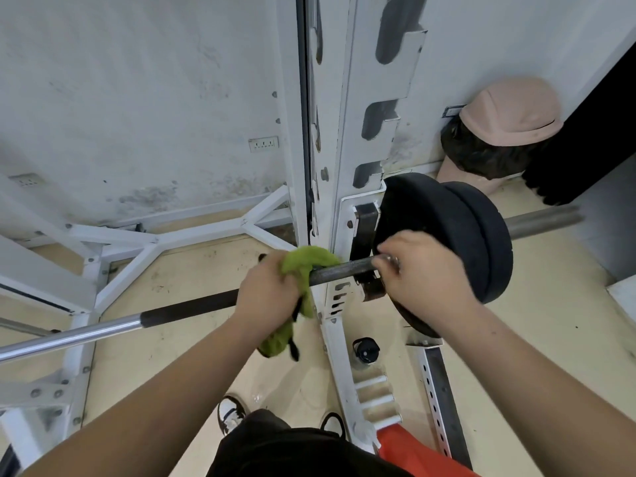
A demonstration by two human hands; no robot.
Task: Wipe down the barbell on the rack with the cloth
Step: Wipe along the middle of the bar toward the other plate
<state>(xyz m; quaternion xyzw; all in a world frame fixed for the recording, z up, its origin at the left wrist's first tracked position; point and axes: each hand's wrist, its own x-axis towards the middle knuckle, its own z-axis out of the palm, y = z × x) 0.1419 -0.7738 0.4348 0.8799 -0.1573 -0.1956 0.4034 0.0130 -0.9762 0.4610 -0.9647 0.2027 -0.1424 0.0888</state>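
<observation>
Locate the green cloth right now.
Head view, centre: the green cloth is wrapped over the barbell in the left hand, just left of the white rack upright.

text: none legible — plates, rack, bin | labels: none readable

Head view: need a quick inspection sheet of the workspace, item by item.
Surface: beige floor, scuffed and stained.
Job's things: barbell resting on the white rack, two black plates on its right end; green cloth wrapped around the bar beside the rack upright.
Clutter: dark bottle on the floor by the rack base; pink bin in the corner.
Grippers: left hand closed on the cloth; right hand gripping the bar next to the plates.
Cables: nothing seen.
Surroundings: stained white wall with sockets; person's shoes below.
</observation>
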